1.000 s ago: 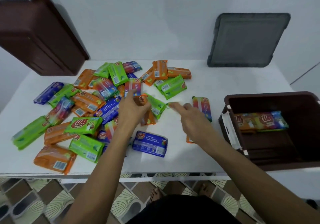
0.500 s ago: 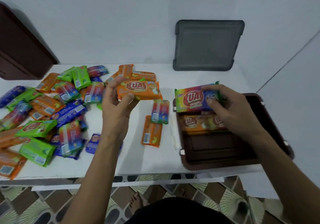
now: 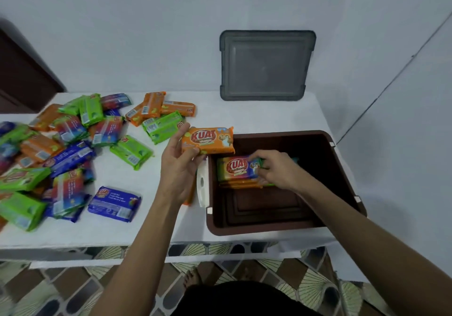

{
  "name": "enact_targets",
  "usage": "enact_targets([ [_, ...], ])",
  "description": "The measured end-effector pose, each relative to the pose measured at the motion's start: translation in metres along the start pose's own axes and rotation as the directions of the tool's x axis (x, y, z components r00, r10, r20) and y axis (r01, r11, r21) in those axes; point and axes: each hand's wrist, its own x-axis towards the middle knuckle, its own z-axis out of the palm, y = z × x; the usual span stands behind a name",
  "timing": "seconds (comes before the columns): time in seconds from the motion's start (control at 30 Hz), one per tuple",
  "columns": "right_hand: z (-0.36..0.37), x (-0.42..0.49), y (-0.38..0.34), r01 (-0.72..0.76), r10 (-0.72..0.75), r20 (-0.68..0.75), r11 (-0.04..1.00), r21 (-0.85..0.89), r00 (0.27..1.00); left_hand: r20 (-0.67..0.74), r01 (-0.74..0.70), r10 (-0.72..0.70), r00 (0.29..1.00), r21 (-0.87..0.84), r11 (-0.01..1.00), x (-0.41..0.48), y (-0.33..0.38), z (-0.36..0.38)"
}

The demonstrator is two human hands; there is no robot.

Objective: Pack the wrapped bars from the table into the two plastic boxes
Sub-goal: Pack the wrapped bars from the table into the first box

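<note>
My left hand holds an orange wrapped bar by its left end, just above the left rim of the brown plastic box. Inside the box, my right hand pinches a rainbow-coloured bar and sets it on top of a small stack of bars against the box's far left part. Several more bars, green, orange, blue and rainbow, lie scattered over the left half of the white table; a blue one lies nearest the front edge.
A grey lid leans against the back wall behind the box. A dark brown shape stands at the far left by the wall. A white latch hangs on the box's left side. Patterned floor tiles show below the table edge.
My right hand has lowered the rainbow bar from above the box onto the stack inside. My left hand has carried the orange bar rightward to the box's rim.
</note>
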Motion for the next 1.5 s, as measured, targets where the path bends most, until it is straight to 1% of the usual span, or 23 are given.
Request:
enact_targets([
  [0.13, 0.002, -0.002, 0.003, 0.079, -0.098, -0.042, 0.942, -0.325, 0.994, 0.049, -0.046, 0.041, 0.998, 0.120, 0.992, 0.003, -0.003, -0.001],
  [0.2, -0.001, -0.005, 0.000, 0.107, -0.162, -0.119, 0.921, -0.374, 0.980, 0.093, -0.071, 0.055, 0.994, 0.179, 0.981, 0.005, -0.003, -0.003],
  [0.23, -0.004, -0.006, -0.001, 0.115, -0.176, -0.178, 0.944, -0.310, 0.968, 0.116, -0.083, 0.060, 0.991, 0.203, 0.976, 0.005, -0.002, -0.002],
  [0.27, -0.008, -0.009, -0.004, 0.118, -0.148, -0.226, 0.983, -0.138, 0.963, 0.142, -0.093, 0.062, 0.988, 0.220, 0.971, 0.004, -0.002, 0.000],
  [0.3, -0.013, -0.013, -0.010, 0.121, -0.088, -0.220, 0.983, 0.138, 0.972, 0.169, -0.099, 0.060, 0.984, 0.233, 0.967, 0.003, -0.003, 0.005],
  [0.33, -0.016, -0.017, -0.016, 0.107, -0.046, -0.147, 0.892, 0.439, 0.988, 0.196, -0.101, 0.054, 0.979, 0.242, 0.965, 0.001, -0.004, 0.012],
  [0.37, -0.019, -0.020, -0.020, 0.073, -0.041, -0.064, 0.750, 0.658, 0.997, 0.223, -0.104, 0.044, 0.974, 0.263, 0.959, -0.001, -0.007, 0.019],
  [0.4, -0.021, -0.022, -0.022, 0.054, -0.060, -0.020, 0.650, 0.758, 0.998, 0.263, -0.125, 0.041, 0.964, 0.308, 0.943, -0.004, -0.009, 0.025],
  [0.43, -0.023, -0.023, -0.020, 0.069, -0.079, -0.026, 0.616, 0.785, 0.997, 0.308, -0.173, 0.047, 0.950, 0.395, 0.902, -0.005, -0.012, 0.030],
  [0.47, -0.026, -0.025, -0.018, 0.101, -0.088, -0.060, 0.617, 0.780, 0.994, 0.360, -0.250, 0.058, 0.931, 0.514, 0.821, -0.004, -0.014, 0.033],
  [0.53, -0.039, -0.029, -0.007, 0.154, -0.088, -0.128, 0.652, 0.742, 0.988, 0.459, -0.431, 0.083, 0.884, 0.736, 0.522, 0.001, -0.016, 0.032],
  [0.6, -0.056, -0.035, 0.008, 0.152, -0.058, -0.159, 0.720, 0.677, 0.986, 0.484, -0.501, 0.131, 0.865, 0.829, 0.249, 0.004, -0.014, 0.025],
  [0.63, -0.064, -0.038, 0.017, 0.118, -0.012, -0.171, 0.770, 0.627, 0.985, 0.478, -0.502, 0.166, 0.863, 0.850, 0.162, 0.005, -0.014, 0.020],
  [0.7, -0.072, -0.037, 0.033, 0.018, 0.100, -0.224, 0.882, 0.470, 0.969, 0.434, -0.457, 0.223, 0.873, 0.887, 0.066, 0.006, -0.017, 0.009],
  [0.77, -0.068, -0.030, 0.042, -0.078, 0.150, -0.299, 0.968, 0.240, 0.942, 0.380, -0.404, 0.227, 0.897, 0.912, 0.070, 0.009, -0.022, 0.001],
  [0.9, -0.043, -0.022, 0.049, -0.129, 0.095, -0.353, 0.989, -0.074, 0.931, 0.366, -0.413, 0.241, 0.899, 0.892, 0.186, 0.012, -0.028, -0.004],
  [1.0, -0.033, -0.020, 0.049, -0.137, 0.000, -0.335, 0.913, -0.384, 0.942, 0.365, -0.415, 0.244, 0.899, 0.888, 0.199, 0.010, -0.027, -0.004],
  [1.13, -0.027, -0.018, 0.031, -0.216, 0.002, -0.339, 0.773, -0.597, 0.941, 0.393, -0.436, 0.210, 0.895, 0.871, 0.225, 0.008, -0.024, -0.007],
  [1.2, -0.023, -0.017, 0.008, -0.210, -0.073, -0.403, 0.762, -0.612, 0.912, 0.411, -0.451, 0.187, 0.892, 0.830, 0.328, 0.009, -0.021, -0.011],
  [1.27, -0.015, -0.011, -0.023, -0.109, -0.196, -0.452, 0.819, -0.564, 0.870, 0.357, -0.393, 0.167, 0.919, 0.790, 0.471, 0.011, -0.012, -0.022],
  [1.3, -0.011, -0.007, -0.040, -0.029, -0.258, -0.461, 0.849, -0.528, 0.849, 0.316, -0.358, 0.169, 0.934, 0.789, 0.500, 0.014, -0.005, -0.030],
  [1.4, 0.008, 0.019, -0.088, 0.180, -0.390, -0.408, 0.867, -0.465, 0.825, 0.174, -0.247, 0.193, 0.966, 0.843, 0.477, 0.028, 0.013, -0.065],
  [1.5, 0.033, 0.058, -0.124, 0.259, -0.422, -0.277, 0.842, -0.474, 0.863, 0.030, -0.108, 0.237, 0.971, 0.940, 0.322, 0.048, 0.031, -0.111],
])
